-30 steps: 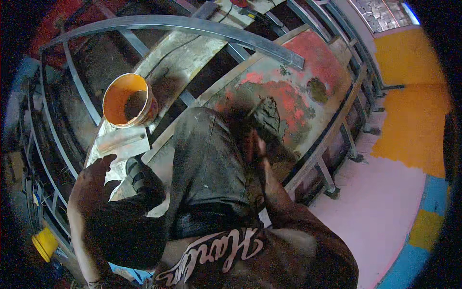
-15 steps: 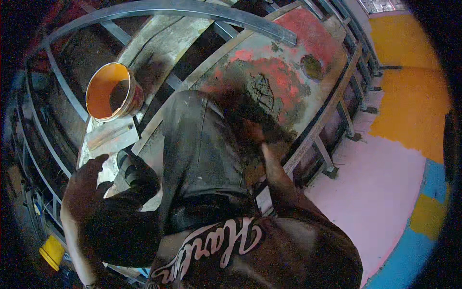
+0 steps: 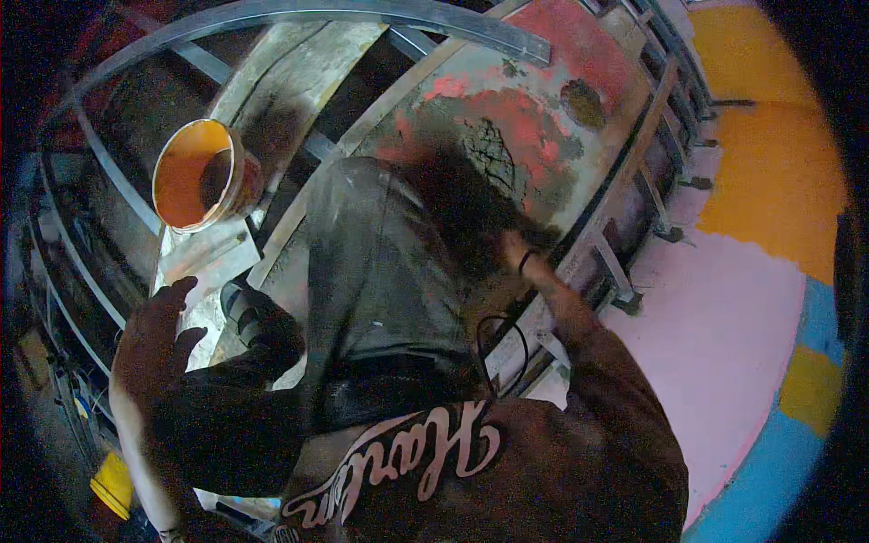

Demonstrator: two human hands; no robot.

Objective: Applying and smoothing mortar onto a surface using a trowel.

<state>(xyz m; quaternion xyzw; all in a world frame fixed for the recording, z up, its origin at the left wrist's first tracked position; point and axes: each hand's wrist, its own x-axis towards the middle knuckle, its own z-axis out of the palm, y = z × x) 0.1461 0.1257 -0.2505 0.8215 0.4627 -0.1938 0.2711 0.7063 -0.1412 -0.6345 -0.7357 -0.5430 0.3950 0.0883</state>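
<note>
Two bare hands are in view from the head camera. We see the left hand (image 3: 152,333) with thumb and forefinger set wide apart; nothing is visible in its grasp. Its fingertips stand near the lower edge of a pale rectangular plate (image 3: 224,261), which lies flat just beside the bucket (image 3: 176,185); we cannot tell whether they touch it. We find the right hand (image 3: 509,252) in deep shadow at the near edge of the grey mortar (image 3: 491,152); we cannot tell how far its fingers are parted, or whether they grip a tool. A dark band (image 3: 526,261) encircles the right wrist. For markings, we note large pale script lettering (image 3: 407,463) across the dark shirt (image 3: 552,471), upside down to the viewer, and coloured marks on the bucket's outer wall, too blurred for us to read. We locate the mortar on the red and grey panel (image 3: 588,68), beyond the right hand and slightly to its left; its surface is rough and cracked, and shadow hides any contact with the fingers. It lies well apart from the left hand, with the bent knee (image 3: 353,195) between. We observe the bucket tilted, its orange interior exposed.
</note>
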